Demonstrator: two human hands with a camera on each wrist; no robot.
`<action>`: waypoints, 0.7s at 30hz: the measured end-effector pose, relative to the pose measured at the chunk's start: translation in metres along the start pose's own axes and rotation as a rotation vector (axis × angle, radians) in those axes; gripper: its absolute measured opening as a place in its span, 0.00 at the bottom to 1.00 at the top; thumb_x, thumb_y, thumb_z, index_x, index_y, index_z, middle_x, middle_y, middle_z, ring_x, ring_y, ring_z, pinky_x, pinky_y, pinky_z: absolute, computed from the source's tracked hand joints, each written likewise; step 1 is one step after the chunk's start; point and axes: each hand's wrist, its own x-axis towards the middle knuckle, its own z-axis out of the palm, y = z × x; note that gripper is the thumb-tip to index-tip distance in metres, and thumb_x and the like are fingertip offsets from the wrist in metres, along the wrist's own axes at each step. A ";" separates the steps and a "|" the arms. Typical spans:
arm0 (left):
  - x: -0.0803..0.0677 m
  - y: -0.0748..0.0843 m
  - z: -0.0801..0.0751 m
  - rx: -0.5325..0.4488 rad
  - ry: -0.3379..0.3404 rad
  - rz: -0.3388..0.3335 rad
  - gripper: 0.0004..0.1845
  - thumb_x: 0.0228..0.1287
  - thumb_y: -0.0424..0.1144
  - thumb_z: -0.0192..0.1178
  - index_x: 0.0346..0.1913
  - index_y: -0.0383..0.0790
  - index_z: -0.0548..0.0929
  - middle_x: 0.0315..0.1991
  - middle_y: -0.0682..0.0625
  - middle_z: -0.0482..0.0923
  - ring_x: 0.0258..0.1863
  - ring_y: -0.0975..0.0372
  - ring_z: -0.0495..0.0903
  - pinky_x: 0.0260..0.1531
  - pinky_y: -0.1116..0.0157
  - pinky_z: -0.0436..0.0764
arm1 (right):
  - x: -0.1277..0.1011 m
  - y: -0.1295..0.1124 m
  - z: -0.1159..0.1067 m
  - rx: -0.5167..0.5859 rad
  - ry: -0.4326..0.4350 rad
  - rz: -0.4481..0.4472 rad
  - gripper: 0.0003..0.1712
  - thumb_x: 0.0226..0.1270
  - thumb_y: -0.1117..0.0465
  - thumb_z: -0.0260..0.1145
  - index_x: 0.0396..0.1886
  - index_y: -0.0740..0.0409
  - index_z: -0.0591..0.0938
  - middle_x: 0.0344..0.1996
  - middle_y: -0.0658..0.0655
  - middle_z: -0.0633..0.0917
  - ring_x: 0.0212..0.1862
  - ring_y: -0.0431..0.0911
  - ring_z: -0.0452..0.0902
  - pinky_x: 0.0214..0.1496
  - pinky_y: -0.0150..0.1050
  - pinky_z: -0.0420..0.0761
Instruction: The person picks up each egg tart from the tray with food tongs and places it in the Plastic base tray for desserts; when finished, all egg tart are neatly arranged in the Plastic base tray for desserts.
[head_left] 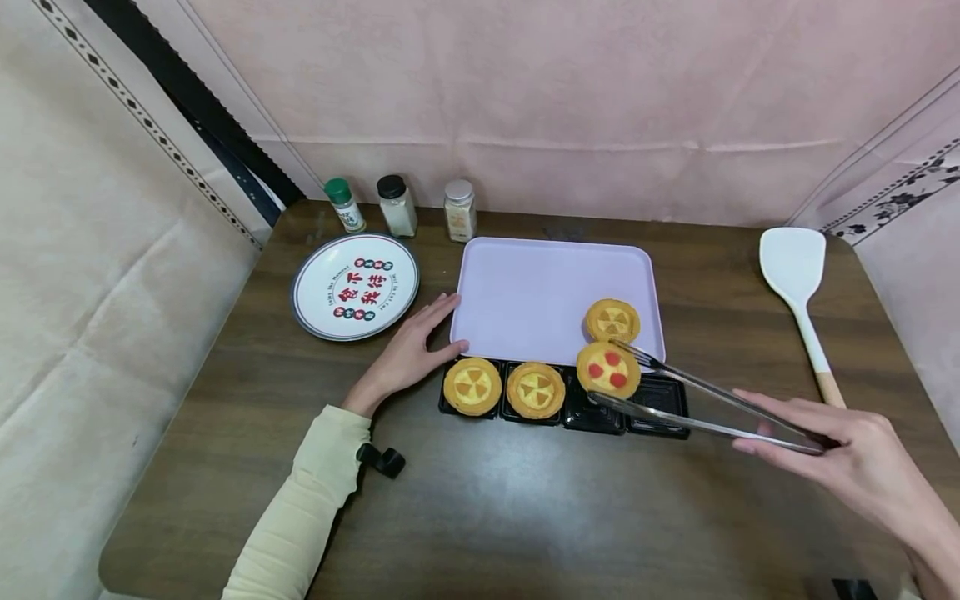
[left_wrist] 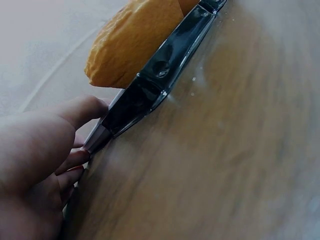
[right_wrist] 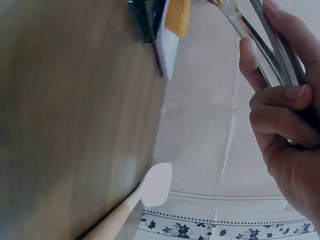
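Observation:
My right hand (head_left: 840,442) grips metal tongs (head_left: 690,422), whose tips pinch a round yellow pastry with red dots (head_left: 608,371). That pastry hangs over the front edge of the lilac tray (head_left: 532,292) and the black compartment tray (head_left: 657,396). Fingers of my left hand (head_left: 416,346) lie along the lilac tray's left side, the thumb at its front-left corner; in the left wrist view the thumb tip touches the rim. Another pastry (head_left: 612,320) lies on the lilac tray. Two more pastries, one at far left (head_left: 472,387) and one beside it (head_left: 536,391), sit in black compartments.
A white plate with red lettering (head_left: 355,287) lies at the left. Behind it stand a green-capped bottle (head_left: 345,205), a black-capped jar (head_left: 397,206) and a grey-capped jar (head_left: 460,210). A white spatula (head_left: 793,262) lies at the right on the wooden table (head_left: 525,517).

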 end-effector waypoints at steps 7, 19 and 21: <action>0.000 -0.001 -0.001 0.001 0.000 0.003 0.40 0.67 0.54 0.62 0.77 0.47 0.59 0.76 0.46 0.54 0.75 0.57 0.49 0.70 0.47 0.50 | -0.008 0.003 0.008 0.044 -0.092 0.052 0.34 0.46 0.68 0.80 0.58 0.51 0.84 0.36 0.42 0.87 0.29 0.32 0.77 0.34 0.21 0.72; 0.001 -0.002 0.000 -0.013 -0.009 -0.008 0.40 0.67 0.55 0.61 0.77 0.49 0.58 0.76 0.49 0.54 0.75 0.60 0.48 0.70 0.48 0.50 | -0.006 0.007 0.013 0.064 -0.116 0.012 0.34 0.46 0.70 0.80 0.58 0.52 0.84 0.32 0.39 0.84 0.31 0.33 0.78 0.33 0.22 0.73; 0.001 -0.002 0.000 -0.012 -0.009 -0.007 0.40 0.67 0.55 0.61 0.77 0.48 0.58 0.76 0.50 0.54 0.75 0.59 0.48 0.70 0.47 0.49 | -0.005 0.007 0.013 0.066 -0.132 0.032 0.34 0.47 0.69 0.79 0.58 0.52 0.83 0.33 0.39 0.84 0.33 0.33 0.79 0.35 0.21 0.74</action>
